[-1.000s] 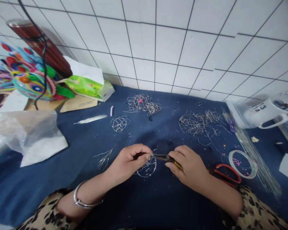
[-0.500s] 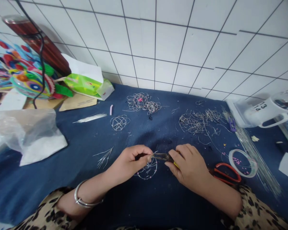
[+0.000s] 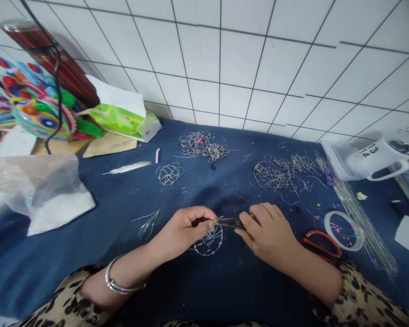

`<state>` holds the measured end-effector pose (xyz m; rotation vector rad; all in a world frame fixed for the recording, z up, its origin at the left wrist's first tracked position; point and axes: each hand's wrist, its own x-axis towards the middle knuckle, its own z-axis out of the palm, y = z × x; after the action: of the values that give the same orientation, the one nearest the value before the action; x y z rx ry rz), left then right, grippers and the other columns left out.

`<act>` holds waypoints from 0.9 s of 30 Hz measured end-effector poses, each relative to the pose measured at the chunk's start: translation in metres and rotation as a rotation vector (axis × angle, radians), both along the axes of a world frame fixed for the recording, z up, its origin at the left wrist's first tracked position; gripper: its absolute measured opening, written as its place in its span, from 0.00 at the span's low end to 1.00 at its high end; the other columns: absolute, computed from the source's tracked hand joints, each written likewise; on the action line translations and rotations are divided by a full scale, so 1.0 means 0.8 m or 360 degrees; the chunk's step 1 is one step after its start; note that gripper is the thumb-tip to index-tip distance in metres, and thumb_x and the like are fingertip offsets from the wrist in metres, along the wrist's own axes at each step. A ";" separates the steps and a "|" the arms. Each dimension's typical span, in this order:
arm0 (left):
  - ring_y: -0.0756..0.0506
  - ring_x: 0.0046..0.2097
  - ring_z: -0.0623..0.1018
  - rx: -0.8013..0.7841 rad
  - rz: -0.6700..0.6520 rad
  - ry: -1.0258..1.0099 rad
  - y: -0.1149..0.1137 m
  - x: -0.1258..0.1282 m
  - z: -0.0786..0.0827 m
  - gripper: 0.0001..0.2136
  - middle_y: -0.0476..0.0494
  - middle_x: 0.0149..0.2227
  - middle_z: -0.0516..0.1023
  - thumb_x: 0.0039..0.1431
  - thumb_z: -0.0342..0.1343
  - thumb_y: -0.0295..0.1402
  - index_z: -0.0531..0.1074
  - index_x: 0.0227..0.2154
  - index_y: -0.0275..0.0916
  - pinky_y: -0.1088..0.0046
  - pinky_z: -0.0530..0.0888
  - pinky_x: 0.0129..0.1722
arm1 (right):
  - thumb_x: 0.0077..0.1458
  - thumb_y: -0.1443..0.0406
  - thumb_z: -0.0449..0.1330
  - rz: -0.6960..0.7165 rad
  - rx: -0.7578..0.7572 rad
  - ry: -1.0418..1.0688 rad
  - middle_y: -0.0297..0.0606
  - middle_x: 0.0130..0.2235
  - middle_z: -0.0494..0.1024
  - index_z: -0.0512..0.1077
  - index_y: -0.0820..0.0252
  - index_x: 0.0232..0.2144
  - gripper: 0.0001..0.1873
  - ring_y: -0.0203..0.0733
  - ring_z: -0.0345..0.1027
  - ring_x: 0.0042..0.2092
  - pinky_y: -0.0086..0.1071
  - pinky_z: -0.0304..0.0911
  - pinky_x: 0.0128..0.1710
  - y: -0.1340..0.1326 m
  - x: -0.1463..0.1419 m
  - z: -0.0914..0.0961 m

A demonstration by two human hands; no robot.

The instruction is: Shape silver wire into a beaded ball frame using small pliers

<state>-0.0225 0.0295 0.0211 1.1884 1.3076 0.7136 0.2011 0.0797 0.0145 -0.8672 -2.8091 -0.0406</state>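
Note:
My left hand (image 3: 187,231) pinches the edge of a round wire ornament (image 3: 209,250) strung with small pink beads, which hangs below the fingers. In my right hand (image 3: 267,231) is a pair of pliers (image 3: 230,222) with yellow handles mostly covered by the fingers. The plier jaws point left and meet the wire at my left fingertips; whether they clamp it is too small to tell. Short wire pieces (image 3: 149,225) lie left of my left hand. A second round wire frame (image 3: 169,174) rests farther back on the dark blue cloth (image 3: 116,277).
Tangled wire heaps (image 3: 276,172) lie behind my right hand, another tangle (image 3: 201,144) near the wall. Red-handled scissors (image 3: 322,243), a clear ring-shaped dish (image 3: 344,231) with pink beads, long wires (image 3: 371,236) and a white mug (image 3: 378,159) are right. A plastic bag (image 3: 54,195) is left.
The pliers and my right hand have turned slightly, with less of the yellow handle showing below the fingers. My left hand keeps its pinch on the wire ornament.

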 end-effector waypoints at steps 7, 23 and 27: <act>0.54 0.23 0.61 -0.0031 0.0030 -0.0069 0.000 0.000 -0.001 0.08 0.52 0.22 0.65 0.56 0.52 0.34 0.70 0.28 0.34 0.79 0.60 0.23 | 0.57 0.59 0.49 0.0032 0.0128 -0.0060 0.43 0.35 0.67 0.67 0.61 0.44 0.16 0.45 0.56 0.36 0.39 0.53 0.35 -0.001 0.002 0.000; 0.54 0.22 0.60 -0.0050 0.0080 -0.0171 -0.001 0.002 -0.001 0.08 0.52 0.22 0.65 0.55 0.52 0.34 0.70 0.28 0.34 0.79 0.59 0.22 | 0.58 0.59 0.50 -0.0009 -0.0083 0.0088 0.40 0.31 0.68 0.68 0.61 0.40 0.14 0.40 0.59 0.33 0.35 0.57 0.33 -0.002 -0.001 -0.009; 0.54 0.22 0.59 -0.0007 0.0042 -0.0100 0.001 0.001 0.000 0.07 0.53 0.22 0.63 0.55 0.53 0.34 0.70 0.30 0.35 0.79 0.58 0.21 | 0.59 0.59 0.49 -0.0095 -0.0338 0.0178 0.39 0.32 0.69 0.69 0.61 0.38 0.14 0.39 0.61 0.35 0.33 0.59 0.36 -0.006 -0.003 -0.008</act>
<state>-0.0216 0.0301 0.0209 1.1380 1.2743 0.7609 0.1983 0.0748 0.0079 -0.9665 -2.7170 0.2930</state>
